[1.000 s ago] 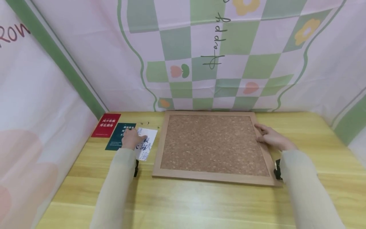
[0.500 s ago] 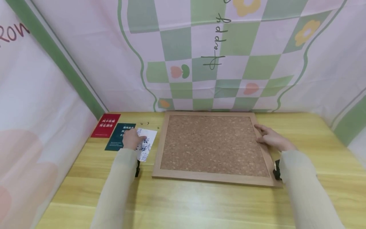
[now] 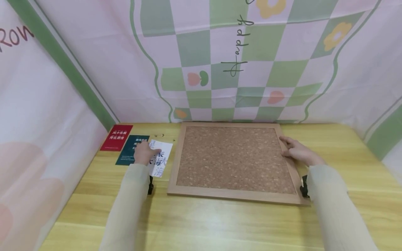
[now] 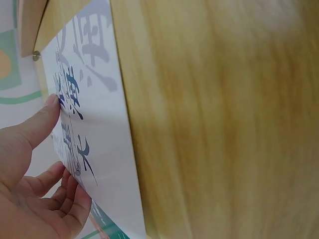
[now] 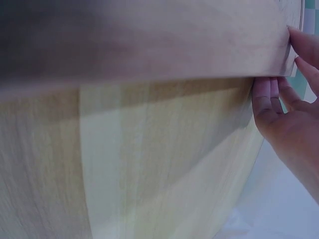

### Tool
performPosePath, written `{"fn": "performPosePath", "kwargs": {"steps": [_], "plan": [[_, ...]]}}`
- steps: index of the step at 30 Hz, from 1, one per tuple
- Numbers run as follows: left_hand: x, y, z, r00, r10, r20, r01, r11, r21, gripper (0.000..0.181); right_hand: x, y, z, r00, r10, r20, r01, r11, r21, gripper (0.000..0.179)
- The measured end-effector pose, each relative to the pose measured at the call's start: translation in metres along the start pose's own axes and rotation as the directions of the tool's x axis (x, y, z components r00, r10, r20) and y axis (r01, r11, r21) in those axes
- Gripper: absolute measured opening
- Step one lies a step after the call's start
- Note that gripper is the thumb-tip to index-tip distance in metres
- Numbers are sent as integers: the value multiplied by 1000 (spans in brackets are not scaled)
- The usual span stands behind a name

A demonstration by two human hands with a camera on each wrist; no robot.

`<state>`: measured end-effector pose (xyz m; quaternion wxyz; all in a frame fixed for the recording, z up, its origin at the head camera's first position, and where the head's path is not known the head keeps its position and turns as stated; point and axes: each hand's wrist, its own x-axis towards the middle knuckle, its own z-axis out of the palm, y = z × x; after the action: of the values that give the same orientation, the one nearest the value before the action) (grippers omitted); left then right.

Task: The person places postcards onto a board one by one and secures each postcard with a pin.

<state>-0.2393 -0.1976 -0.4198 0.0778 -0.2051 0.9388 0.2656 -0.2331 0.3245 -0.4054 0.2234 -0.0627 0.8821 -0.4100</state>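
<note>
My left hand [image 3: 143, 153] holds a white card [image 3: 162, 162] printed with dark and pale-purple characters, at the table's left. In the left wrist view, the thumb rests on the card [image 4: 102, 134] while the other fingers curl at its edge. Under that hand lies a dark green card [image 3: 126, 157], partly covered. My right hand [image 3: 299, 152] grips the right side of a wood-framed cork board [image 3: 232, 158]. Its thumb is on the frame and, in the right wrist view, the other fingers bend against the outer edge of the frame [image 5: 199, 45].
A red card [image 3: 116, 137] lies at the far left of the wooden table [image 3: 201, 223]. Several small brass-coloured pins [image 3: 162, 135] lie behind the white card, left of the board. A printed cloth [image 3: 220, 69] hangs directly behind the board.
The left hand and white card shift very slightly and nearly return. The right hand and the cork board stay in place.
</note>
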Motion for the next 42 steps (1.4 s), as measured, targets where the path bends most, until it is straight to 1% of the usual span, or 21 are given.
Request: {"fn": "performPosePath", "kwargs": {"steps": [9, 12, 17, 20, 24, 32, 35, 42], "plan": [[-1, 0, -1, 999, 39, -34, -40, 999, -35, 70, 1, 0, 0, 1000, -2, -2, 2, 1000, 7, 77], [-1, 1, -1, 998, 39, -41, -41, 998, -41, 66, 2, 1, 0, 1000, -3, -1, 3, 1000, 12, 77], [1, 2, -1, 997, 48, -62, -47, 999, 12, 57, 1, 0, 0, 1000, -2, -3, 2, 1000, 8, 77], [1, 3, -2, 995, 54, -84, -52, 998, 30, 48, 1, 0, 1, 1000, 1, -4, -1, 1000, 9, 76], [0, 3, -2, 994, 47, -102, -47, 999, 7, 41, 1, 0, 1, 1000, 0, -3, 0, 1000, 8, 76], [-2, 4, -2, 992, 50, -115, -51, 999, -1, 37, 2, 2, 0, 1000, -5, -7, 5, 1000, 8, 76], [-3, 4, -2, 992, 48, -116, -51, 999, -19, 36, 2, 2, 0, 1000, -5, -10, 5, 1000, 5, 76], [-4, 4, -5, 993, 28, -114, -43, 990, -132, 37, 2, 2, 1, 1000, -10, -7, 10, 1000, 6, 76]]}}
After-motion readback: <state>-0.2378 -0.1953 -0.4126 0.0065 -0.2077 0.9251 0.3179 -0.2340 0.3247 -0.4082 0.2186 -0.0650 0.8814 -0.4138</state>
